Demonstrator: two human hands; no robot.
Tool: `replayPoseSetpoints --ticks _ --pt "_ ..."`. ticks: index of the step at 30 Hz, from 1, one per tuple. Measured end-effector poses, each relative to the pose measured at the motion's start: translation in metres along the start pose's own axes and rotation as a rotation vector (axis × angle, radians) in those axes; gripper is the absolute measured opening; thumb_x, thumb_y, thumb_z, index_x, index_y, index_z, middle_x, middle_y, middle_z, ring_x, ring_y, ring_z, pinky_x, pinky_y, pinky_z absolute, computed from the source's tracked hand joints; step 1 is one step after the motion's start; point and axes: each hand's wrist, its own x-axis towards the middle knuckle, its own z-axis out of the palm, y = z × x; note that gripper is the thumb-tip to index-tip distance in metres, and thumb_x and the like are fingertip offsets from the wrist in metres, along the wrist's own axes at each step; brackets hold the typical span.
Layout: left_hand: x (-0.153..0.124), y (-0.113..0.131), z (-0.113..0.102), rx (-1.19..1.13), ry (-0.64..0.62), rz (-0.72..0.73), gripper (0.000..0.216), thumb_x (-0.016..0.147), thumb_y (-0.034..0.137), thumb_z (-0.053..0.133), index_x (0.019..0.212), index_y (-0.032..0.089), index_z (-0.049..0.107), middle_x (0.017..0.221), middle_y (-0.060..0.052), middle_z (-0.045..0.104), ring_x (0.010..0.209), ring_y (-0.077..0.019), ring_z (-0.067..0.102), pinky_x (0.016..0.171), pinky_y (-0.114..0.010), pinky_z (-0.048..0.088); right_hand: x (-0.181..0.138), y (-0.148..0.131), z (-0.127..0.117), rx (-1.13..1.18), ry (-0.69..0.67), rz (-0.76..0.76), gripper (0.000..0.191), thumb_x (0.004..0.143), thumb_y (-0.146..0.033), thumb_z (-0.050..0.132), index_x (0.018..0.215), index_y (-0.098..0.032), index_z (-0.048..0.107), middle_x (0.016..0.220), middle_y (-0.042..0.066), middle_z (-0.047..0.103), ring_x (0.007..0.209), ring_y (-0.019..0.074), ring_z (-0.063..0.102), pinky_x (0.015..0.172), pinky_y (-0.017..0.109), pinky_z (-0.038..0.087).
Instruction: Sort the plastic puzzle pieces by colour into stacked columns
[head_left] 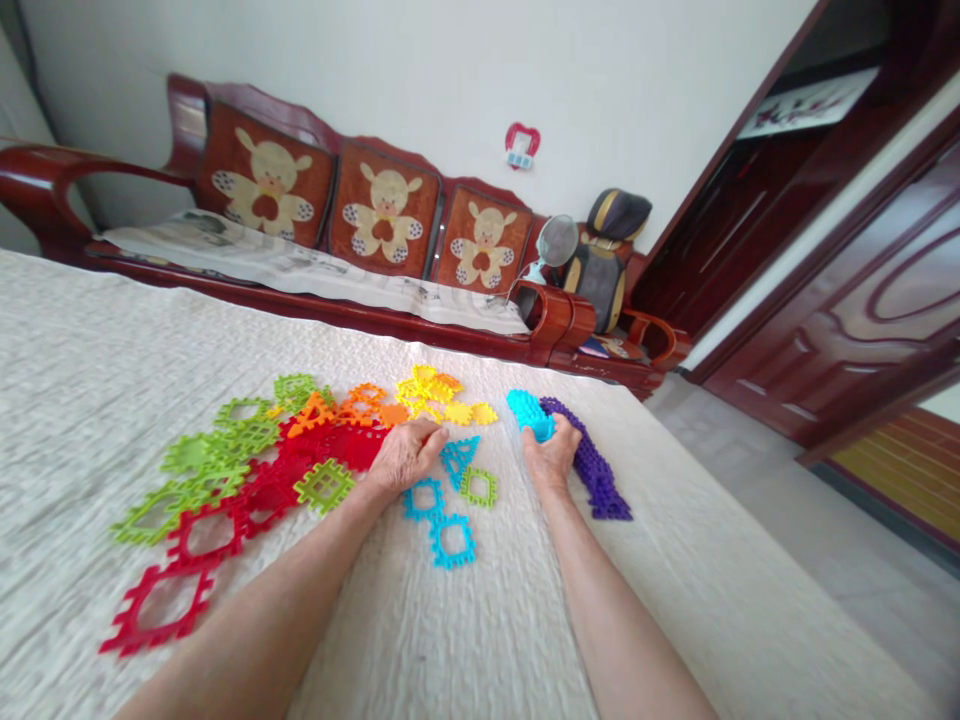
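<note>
My right hand (553,455) is closed round the near end of a row of light-blue interlocking plastic pieces (527,408). Right beside it, a row of purple pieces (596,470) slants toward me. My left hand (409,455) has its fingers curled at the right end of the red pieces (289,470); whatever they hold, if anything, is hidden. Close to that hand lie a blue triangle piece (459,458), a green square piece (478,487) and two open blue frames, the nearer one (453,541) and the farther one (424,498).
Green pieces (217,450) spread along the left, with another green square (325,486) on the red ones. Orange pieces (361,403) and yellow pieces (427,388) lie behind my left hand. Beyond the cloth-covered table (495,620) stand a wooden sofa (315,290) and a fan (558,240).
</note>
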Motion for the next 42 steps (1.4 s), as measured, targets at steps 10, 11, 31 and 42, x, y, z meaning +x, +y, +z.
replayPoseSetpoints --ticks 10,11,31,42 --pt "0.0 -0.002 0.0 -0.001 0.015 0.02 0.037 0.09 0.039 0.04 0.059 0.019 0.044 0.058 0.002 0.045 0.055 -0.0108 0.044 0.055 -0.023 0.029 -0.003 -0.016 -0.009 0.075 0.082 -0.279 0.046 0.074 -0.029 0.053 0.118 -0.016 0.051 0.117 0.015 0.049 0.115 0.0303 0.046 0.102 0.051 0.037" --pt "0.0 -0.002 0.0 -0.001 0.014 0.021 0.037 0.09 0.039 0.04 0.059 0.019 0.045 0.058 0.002 0.045 0.055 -0.0108 0.045 0.055 -0.022 0.03 -0.004 -0.02 -0.01 0.091 0.068 -0.309 0.043 0.074 -0.027 0.051 0.116 -0.016 0.052 0.116 0.015 0.05 0.114 0.0293 0.047 0.102 0.051 0.037" --pt "-0.002 -0.002 -0.001 -0.09 0.142 0.026 0.027 0.083 0.02 0.044 0.09 0.017 0.07 0.093 -0.005 0.072 0.089 -0.0162 0.066 0.085 -0.028 0.05 -0.079 -0.055 -0.069 0.496 -0.505 0.058 0.032 0.073 -0.035 0.055 0.099 -0.018 0.065 0.1 0.009 0.069 0.094 0.0228 0.064 0.086 0.039 0.051" --pt "0.005 -0.019 -0.033 0.22 0.402 -0.135 0.037 0.076 0.007 0.039 0.092 0.016 0.07 0.095 -0.007 0.073 0.093 -0.018 0.067 0.09 -0.033 0.05 -0.079 -0.052 -0.063 0.525 -0.472 -0.002 0.025 0.076 -0.034 0.052 0.091 -0.019 0.066 0.091 0.006 0.071 0.087 0.0209 0.065 0.084 0.036 0.052"
